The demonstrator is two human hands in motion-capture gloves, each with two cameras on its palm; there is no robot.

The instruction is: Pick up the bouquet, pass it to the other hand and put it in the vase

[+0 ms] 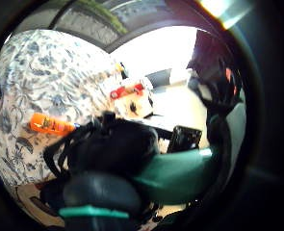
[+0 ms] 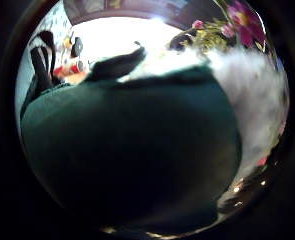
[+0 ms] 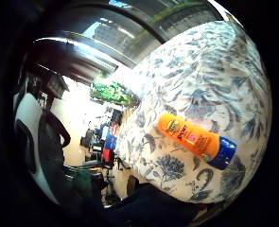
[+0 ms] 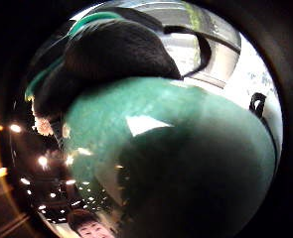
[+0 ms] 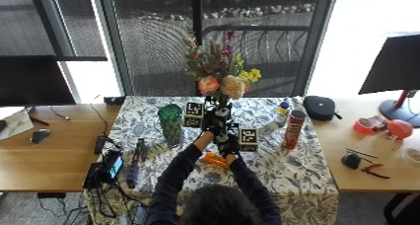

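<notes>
While the handover goes on, the bouquet point(image 5: 220, 79) is kept upright in the air over the flowered tablecloth point(image 5: 289, 170), a little apart from the green vase point(image 5: 170, 122). The left hand point(image 5: 211, 130) and the right hand point(image 5: 229, 146), just beside each other, both have their fingers curled round its green-wrapped stems. I judge this is so that it does not drop during the change.

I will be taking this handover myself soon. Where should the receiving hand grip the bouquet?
Probably on the wrapped green stem bundle low on the bouquet, coming from the side just under the other hand's grip. It stands upright, the flowers are wide and fragile, and the bottom end must stay free to enter the vase.
</notes>
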